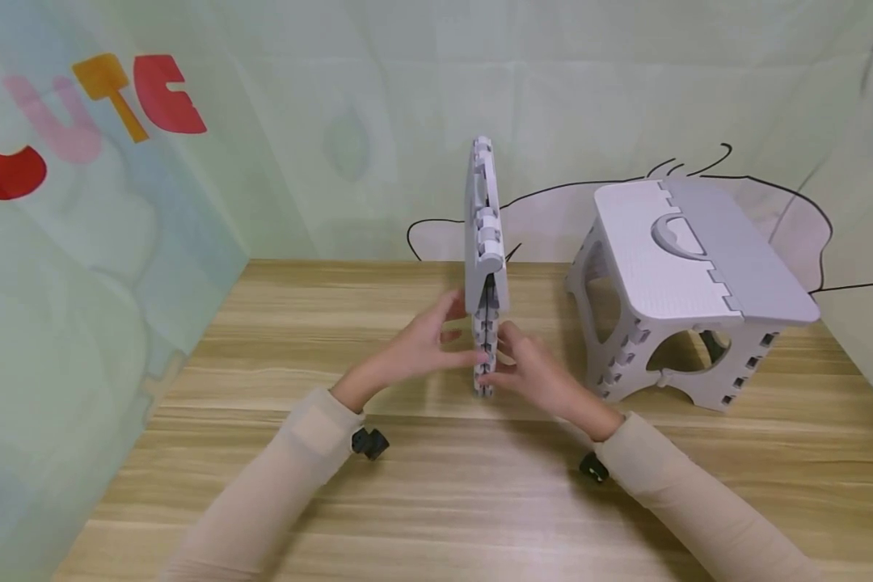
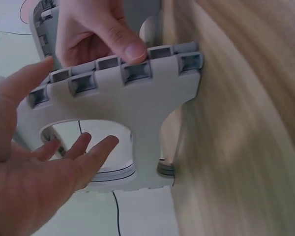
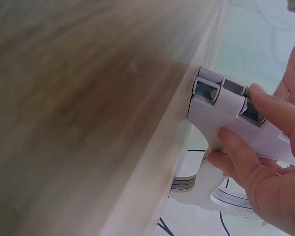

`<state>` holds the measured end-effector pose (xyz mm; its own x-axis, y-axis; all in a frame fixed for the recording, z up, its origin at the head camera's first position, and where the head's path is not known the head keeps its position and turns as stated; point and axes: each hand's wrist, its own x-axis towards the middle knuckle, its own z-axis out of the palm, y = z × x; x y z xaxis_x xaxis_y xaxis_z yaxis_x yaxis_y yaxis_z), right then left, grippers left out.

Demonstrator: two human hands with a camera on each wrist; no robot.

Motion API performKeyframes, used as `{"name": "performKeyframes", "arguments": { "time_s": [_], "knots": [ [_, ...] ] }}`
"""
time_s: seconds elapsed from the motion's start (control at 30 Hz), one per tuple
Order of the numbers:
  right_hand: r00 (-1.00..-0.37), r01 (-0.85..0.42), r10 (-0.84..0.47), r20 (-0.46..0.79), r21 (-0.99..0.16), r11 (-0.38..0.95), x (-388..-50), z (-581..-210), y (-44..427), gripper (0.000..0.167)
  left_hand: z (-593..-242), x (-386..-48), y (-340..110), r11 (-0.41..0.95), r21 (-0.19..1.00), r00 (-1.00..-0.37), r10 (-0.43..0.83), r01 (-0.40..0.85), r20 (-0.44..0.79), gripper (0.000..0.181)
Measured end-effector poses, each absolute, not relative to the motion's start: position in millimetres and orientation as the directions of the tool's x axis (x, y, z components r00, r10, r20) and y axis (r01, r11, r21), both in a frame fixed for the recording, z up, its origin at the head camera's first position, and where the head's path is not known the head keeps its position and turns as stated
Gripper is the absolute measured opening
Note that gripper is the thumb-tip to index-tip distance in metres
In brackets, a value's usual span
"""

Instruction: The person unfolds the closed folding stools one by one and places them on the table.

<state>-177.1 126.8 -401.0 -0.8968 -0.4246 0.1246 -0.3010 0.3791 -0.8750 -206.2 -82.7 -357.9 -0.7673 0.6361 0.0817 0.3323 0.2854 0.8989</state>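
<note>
A folded grey-white folding stool (image 1: 489, 260) stands upright on edge on the wooden table, its narrow hinged side towards me. At its left is my left hand (image 1: 435, 343). In the left wrist view, that hand's thumb (image 2: 32, 78) reaches to the hinged edge, while its fairly straight fingers spread in front of the leg panel (image 2: 147, 93). From the right, my right hand (image 1: 534, 368) pinches the lower part of the stool. Its thumb (image 3: 270, 103) lies on the hinged edge and its fingers (image 3: 238, 152) bend against the flat leg panel.
An unfolded stool (image 1: 633, 242) of the same kind stands to the right, with a handle slot in its top. Behind the wooden table (image 1: 436, 485) hangs a printed cloth (image 1: 349, 97), which also covers the left side.
</note>
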Motion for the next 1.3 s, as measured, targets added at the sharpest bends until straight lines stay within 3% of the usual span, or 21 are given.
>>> {"name": "performKeyframes", "arguments": {
  "time_s": [0.2,0.4,1.3],
  "knots": [
    [-0.896,-0.296,-0.426,0.124,-0.882,0.367,-176.9,-401.2,126.5,0.062,-368.4,-203.8,-77.1,0.213,0.922,-0.767,0.630,0.322,0.122,0.066],
    [-0.894,-0.305,-0.429,0.132,-0.879,0.366,-176.2,-399.8,126.7,0.060,-369.8,-200.0,-75.3,0.233,0.900,-0.764,0.628,0.368,0.150,0.048],
    [-0.879,-0.344,-0.452,0.150,-0.857,0.384,-179.0,-396.1,127.2,0.061,-361.9,-198.3,-84.5,0.311,0.852,-0.760,0.634,0.421,0.143,0.043]
  ]
}}
